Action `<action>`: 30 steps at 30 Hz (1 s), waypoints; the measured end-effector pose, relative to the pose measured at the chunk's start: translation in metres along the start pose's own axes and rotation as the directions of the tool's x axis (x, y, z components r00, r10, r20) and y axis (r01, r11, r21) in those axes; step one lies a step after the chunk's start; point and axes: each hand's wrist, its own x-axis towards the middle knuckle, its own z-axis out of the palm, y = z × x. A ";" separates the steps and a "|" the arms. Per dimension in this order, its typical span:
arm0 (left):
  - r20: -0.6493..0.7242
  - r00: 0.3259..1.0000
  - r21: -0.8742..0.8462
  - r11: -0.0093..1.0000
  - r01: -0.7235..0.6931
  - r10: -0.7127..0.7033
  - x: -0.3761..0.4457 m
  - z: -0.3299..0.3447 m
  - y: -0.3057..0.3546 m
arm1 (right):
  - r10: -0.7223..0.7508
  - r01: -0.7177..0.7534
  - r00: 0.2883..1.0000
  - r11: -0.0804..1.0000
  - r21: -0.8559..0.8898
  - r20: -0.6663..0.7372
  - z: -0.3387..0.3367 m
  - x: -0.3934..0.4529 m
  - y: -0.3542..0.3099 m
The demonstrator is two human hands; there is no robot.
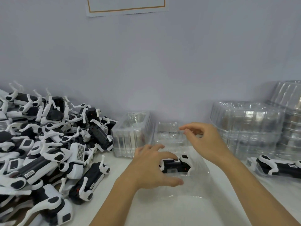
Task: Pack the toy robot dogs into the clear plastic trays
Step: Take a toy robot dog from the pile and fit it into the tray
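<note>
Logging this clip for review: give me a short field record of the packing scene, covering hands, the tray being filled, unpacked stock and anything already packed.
left hand: fingers spread over the dog, holding nothing
right hand: raised over the tray's far end, fingers loosely curled, holding nothing
dog: lying in the open tray
tray: clear, on the table in front of the person
dog pile: loose, on the left
empty trays: stacked at right; one more beside the pile
packed dog: in a tray at far right
</note>
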 end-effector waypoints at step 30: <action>0.006 0.976 -0.852 -0.512 -0.108 -0.217 -0.001 -0.029 -0.022 | -0.316 0.315 0.949 0.946 0.074 0.002 0.053 -0.014 -0.060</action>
